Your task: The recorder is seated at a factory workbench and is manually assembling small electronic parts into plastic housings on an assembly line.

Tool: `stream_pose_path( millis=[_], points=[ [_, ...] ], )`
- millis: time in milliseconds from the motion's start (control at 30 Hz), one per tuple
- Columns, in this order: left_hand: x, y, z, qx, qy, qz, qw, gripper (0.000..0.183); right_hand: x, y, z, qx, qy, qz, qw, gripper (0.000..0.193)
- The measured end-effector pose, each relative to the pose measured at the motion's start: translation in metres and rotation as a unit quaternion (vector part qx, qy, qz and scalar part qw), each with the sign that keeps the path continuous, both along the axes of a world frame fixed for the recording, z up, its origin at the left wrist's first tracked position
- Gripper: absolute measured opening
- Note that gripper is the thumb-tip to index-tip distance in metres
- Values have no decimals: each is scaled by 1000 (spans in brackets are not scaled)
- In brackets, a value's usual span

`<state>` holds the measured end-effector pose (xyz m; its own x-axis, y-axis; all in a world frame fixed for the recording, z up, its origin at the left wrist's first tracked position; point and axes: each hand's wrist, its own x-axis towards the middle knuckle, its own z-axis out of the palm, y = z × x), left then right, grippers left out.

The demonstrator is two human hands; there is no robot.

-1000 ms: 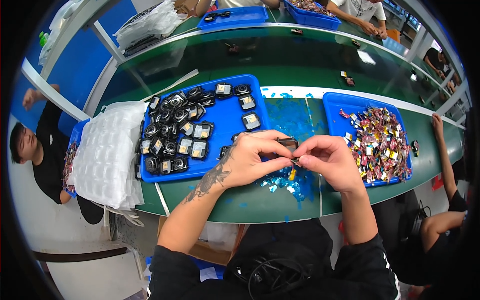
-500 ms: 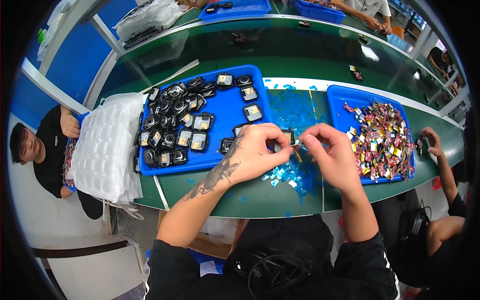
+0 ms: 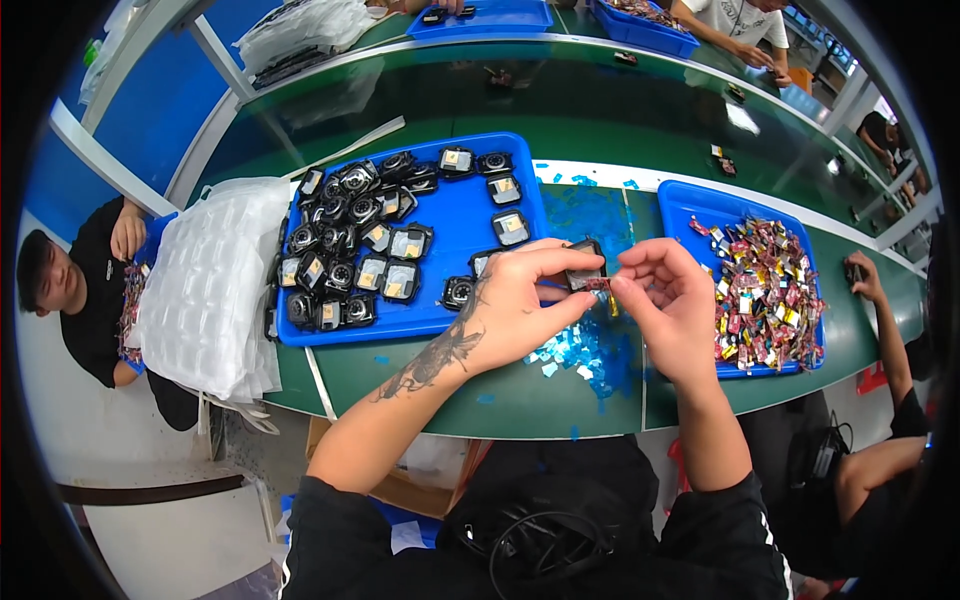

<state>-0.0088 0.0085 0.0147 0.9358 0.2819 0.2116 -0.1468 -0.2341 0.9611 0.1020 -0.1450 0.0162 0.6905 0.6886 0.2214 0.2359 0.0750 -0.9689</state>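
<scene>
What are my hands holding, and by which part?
Left hand: a small black rectangular casing, by its left side. Right hand: close to a small red component; whether it grips cannot be told.

Black casing (image 3: 584,262); reddish part (image 3: 597,284) beside it

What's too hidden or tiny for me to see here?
In the head view:
Black case: partly covered by the left hand.
Red piece: too small to tell if right hand touches.
Heap of red parts: top ones hide others.
White-shirted person: head mostly cut off by top edge.
</scene>
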Motion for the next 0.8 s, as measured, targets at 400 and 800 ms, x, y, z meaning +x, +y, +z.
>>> stream_pose_path(
  millis=[400,800],
  points=[
    [2,-1,-7,-18,15,-16,1000,29,-3,4,-9,-42,-123,-38,991,28],
    [2,-8,-14,-179,4,15,984,59,-13,16,-2,-80,-240,-33,967,41]
  ],
)
